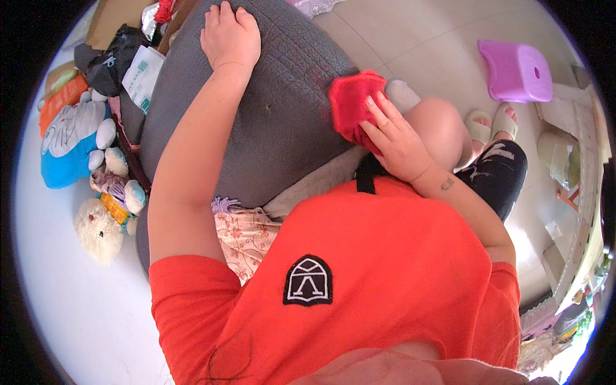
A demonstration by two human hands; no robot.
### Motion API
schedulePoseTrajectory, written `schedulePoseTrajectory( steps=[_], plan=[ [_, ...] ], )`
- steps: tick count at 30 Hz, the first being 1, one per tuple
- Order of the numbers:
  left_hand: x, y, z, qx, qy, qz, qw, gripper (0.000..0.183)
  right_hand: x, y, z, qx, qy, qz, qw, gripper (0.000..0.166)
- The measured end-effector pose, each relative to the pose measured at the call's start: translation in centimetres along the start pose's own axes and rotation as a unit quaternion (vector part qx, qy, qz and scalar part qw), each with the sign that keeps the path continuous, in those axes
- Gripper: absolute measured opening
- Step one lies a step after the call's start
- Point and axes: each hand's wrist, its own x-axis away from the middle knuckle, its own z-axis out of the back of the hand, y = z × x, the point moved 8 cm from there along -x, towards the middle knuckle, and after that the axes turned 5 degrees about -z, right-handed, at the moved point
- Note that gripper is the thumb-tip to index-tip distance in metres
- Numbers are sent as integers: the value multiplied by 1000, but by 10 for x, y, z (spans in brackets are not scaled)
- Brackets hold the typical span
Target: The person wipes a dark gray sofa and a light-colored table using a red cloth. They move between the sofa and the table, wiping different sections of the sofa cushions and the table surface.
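My left hand (231, 36) lies palm down, holding nothing, on the far part of a grey leather-like sofa section (279, 159) with stitched seams. A small hole or worn spot shows in its surface. Against the sofa's right edge, my right hand (397, 139) has a red plush cloth (353, 103) under its fingers. The thumb and the underside of the cloth are hidden. A patterned fabric with a purple tassel (245, 236) lies at the near end, close to my body.
Stuffed toys (98, 231), a blue-and-white plush (72, 144) and a black plastic bag (118, 60) crowd the left side. A purple plastic stool (519, 72) stands on the tiled floor (409, 43). Cardboard (568, 110) is at the right.
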Motion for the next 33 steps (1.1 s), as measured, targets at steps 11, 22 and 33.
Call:
schedulePoseTrajectory(
  steps=[11, 22, 33],
  plan=[
    [-2, -13, -13, -1, 13, 10, 1000, 50, -217, 22, 7, -148, -28, -112, 982, 40],
    [-5, 1, 0, -12, 15, -4, 1000, 47, -2, 3, 3, -14, 34, -23, 999, 51],
    [-7, -12, -17, 4, 23, -13, 1000, 47, -217, 18, -7, 66, 149, 32, 986, 35]
  ],
)
